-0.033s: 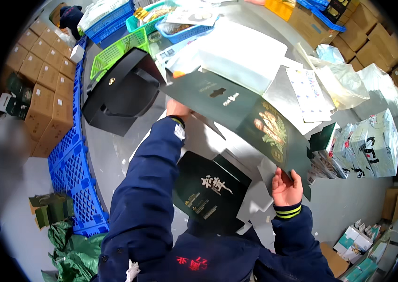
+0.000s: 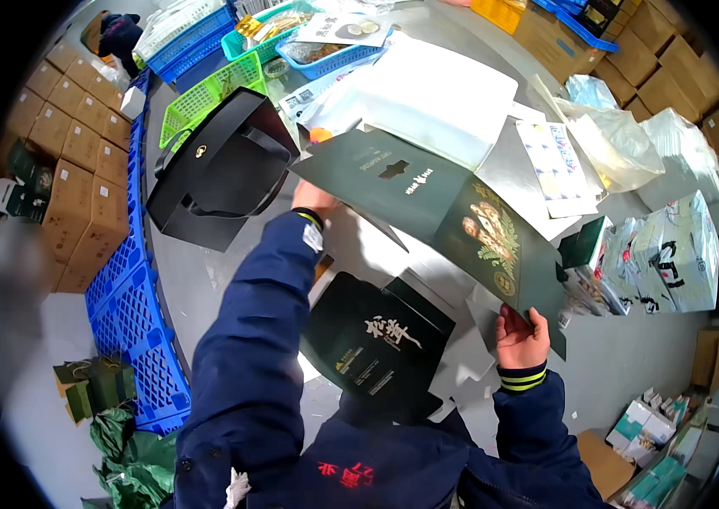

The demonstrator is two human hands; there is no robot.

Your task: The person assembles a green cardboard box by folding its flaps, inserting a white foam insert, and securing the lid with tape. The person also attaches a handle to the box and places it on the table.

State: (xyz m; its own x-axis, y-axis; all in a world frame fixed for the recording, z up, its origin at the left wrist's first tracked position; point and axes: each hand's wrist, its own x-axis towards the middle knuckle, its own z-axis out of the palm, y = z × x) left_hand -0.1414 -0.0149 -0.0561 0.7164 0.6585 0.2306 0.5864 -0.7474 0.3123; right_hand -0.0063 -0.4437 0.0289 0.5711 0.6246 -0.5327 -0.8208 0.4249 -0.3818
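A large flat dark-green cardboard box blank with a gold leaf print (image 2: pixel 453 212) is held up over the grey worktop (image 2: pixel 198 280), mid-frame. The left hand (image 2: pixel 315 200) is closed on its upper-left end, fingers mostly hidden behind the card; the right hand (image 2: pixel 522 338) is clamped on the lower-right corner, fingers (image 2: pixel 538 321) curled over the edge. The blank's long axis is run diagonally from upper left to lower right, a hand at each end, so neither is nearer its middle; the printed panel is nearer the right hand. Below it, lower centre, a second flat dark-green printed carton (image 2: pixel 376 348) is lain on white sheets just in front of the body, untouched. A black paper carrier bag with handles (image 2: pixel 219 170) is seen left of the left hand, apart from it. Green and blue plastic baskets (image 2: pixel 207 93) sit at upper left, blue plastic crates (image 2: pixel 134 322) at left edge, brown cardboard boxes (image 2: pixel 71 161) beyond.
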